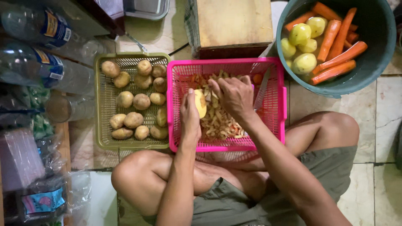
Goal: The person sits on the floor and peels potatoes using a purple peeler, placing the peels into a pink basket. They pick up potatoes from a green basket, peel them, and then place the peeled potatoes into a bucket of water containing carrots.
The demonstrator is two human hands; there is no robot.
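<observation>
My left hand holds a partly peeled yellow potato over the pink basket. My right hand is closed on a peeler at the potato's top; the tool is mostly hidden by the fingers. The pink basket holds a heap of potato and carrot peelings and a knife lying along its right side. Left of it, an olive-green basket holds several unpeeled brown potatoes.
A dark green tub at the upper right holds water, peeled potatoes and carrots. A wooden block stands behind the pink basket. Plastic water bottles and bagged goods crowd the left. My crossed legs are below on the tiled floor.
</observation>
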